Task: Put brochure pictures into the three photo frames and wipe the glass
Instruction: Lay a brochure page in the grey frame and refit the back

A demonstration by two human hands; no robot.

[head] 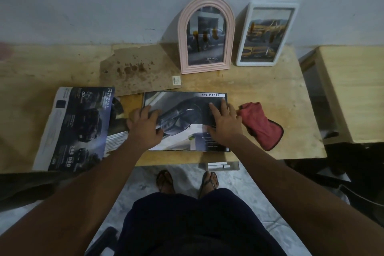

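Observation:
A brochure picture of a dark car (182, 114) lies flat in front of me on the wooden table (259, 87). My left hand (143, 124) rests on its left edge, its fingers spread over the page and the thumb lying at the picture's lower left. My right hand (223, 120) presses flat on its right part with straight fingers. A pink arched frame (206, 35) and a white rectangular frame (267, 34) lean on the wall at the back, each with a car picture inside. A red cloth (260, 124) lies crumpled right of my right hand.
An open dark brochure (76, 129) lies at the table's left front. A brown backing board (139, 70) lies behind the picture. A second wooden table (351, 91) stands to the right. My feet (187, 181) are on the floor below the table's front edge.

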